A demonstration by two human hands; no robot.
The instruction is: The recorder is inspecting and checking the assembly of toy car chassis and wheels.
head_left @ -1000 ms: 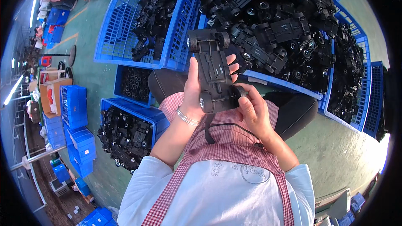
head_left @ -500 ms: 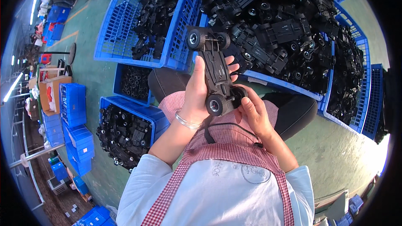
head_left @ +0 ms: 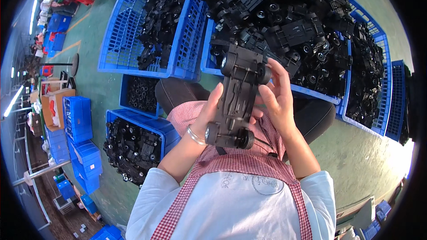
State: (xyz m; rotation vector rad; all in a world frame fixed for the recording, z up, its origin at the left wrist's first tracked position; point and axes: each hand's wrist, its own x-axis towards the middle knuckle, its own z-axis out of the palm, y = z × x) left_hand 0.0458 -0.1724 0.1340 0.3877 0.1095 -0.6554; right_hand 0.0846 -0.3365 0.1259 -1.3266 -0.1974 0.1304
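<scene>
The black toy-vehicle chassis (head_left: 240,98) is held in the air above the person's lap, underside facing up, tilted slightly, its upper end leaning right. The left hand (head_left: 205,118) carries it: the thumb lies along the left edge, the fingers pass beneath, and fingertips show at the right edge. This cradle appears chosen to bear the weight from below while leaving the underside and all four wheels uncovered. The right hand (head_left: 281,100) is at the upper right wheel (head_left: 263,74), thumb and forefinger apart on either side of it; whether they press on the tyre cannot be told. That position seems to give access to the wheel without taking over the load.

Similar chassis are heaped in the large blue crate (head_left: 205,60) ahead and lie in the blue crate at upper left (head_left: 116,40), both apparently set within arm's reach. A small blue bin (head_left: 125,100) of dark rings and a lower blue bin (head_left: 168,129) of wheeled parts stand to the left, presumably to leave the lap free
</scene>
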